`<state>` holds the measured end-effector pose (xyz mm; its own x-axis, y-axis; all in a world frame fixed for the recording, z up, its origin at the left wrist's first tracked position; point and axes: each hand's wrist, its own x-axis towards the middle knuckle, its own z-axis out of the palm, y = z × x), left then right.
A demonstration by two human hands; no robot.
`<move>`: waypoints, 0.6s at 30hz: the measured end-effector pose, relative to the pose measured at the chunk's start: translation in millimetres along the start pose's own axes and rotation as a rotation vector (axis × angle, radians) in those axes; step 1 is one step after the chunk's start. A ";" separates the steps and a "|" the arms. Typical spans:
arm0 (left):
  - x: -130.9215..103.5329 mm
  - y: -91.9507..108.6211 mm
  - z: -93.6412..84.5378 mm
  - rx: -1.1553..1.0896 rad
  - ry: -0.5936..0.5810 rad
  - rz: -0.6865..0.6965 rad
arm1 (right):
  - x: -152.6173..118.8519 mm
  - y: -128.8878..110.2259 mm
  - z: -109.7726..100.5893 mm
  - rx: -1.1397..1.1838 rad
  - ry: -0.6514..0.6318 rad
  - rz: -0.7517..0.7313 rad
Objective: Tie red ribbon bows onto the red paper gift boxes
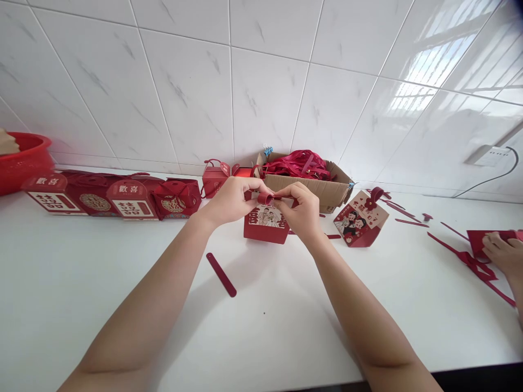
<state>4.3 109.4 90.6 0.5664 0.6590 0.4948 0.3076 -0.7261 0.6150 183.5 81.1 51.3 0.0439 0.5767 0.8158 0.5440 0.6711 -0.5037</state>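
A red gift box [266, 233] with a printed couple on its front stands at the middle of the white table. Above its top, a dark red strap [265, 198] is bent into a loop. My left hand [237, 201] pinches this strap from the left. From the right, my right hand [300, 207] closes its thumb and fingers on the strap's other side. The fingers hide the spot where the strap meets the box. A flat red strap [221, 275] lies loose in front, to the left.
Several red boxes [134, 204] line the wall at left, beside a red basin [24, 160]. A cardboard box [304, 188] of red ribbons [302, 165] stands behind. At right are a handled gift box [362, 220], scattered straps, ribbon [478, 267] and another person's hand [504, 253] on a red box.
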 end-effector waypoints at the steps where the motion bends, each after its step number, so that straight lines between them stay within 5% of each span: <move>1: -0.1 -0.5 -0.2 0.009 -0.003 0.004 | 0.2 -0.2 0.0 -0.003 -0.007 0.006; 18: -1.9 1.2 0.7 0.072 -0.052 0.019 | 2.5 -3.4 -1.0 0.021 -0.112 0.146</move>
<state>4.2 107.2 90.0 0.6113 0.6355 0.4717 0.3497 -0.7516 0.5593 182.5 79.8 55.4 0.0264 0.7161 0.6975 0.5213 0.5855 -0.6208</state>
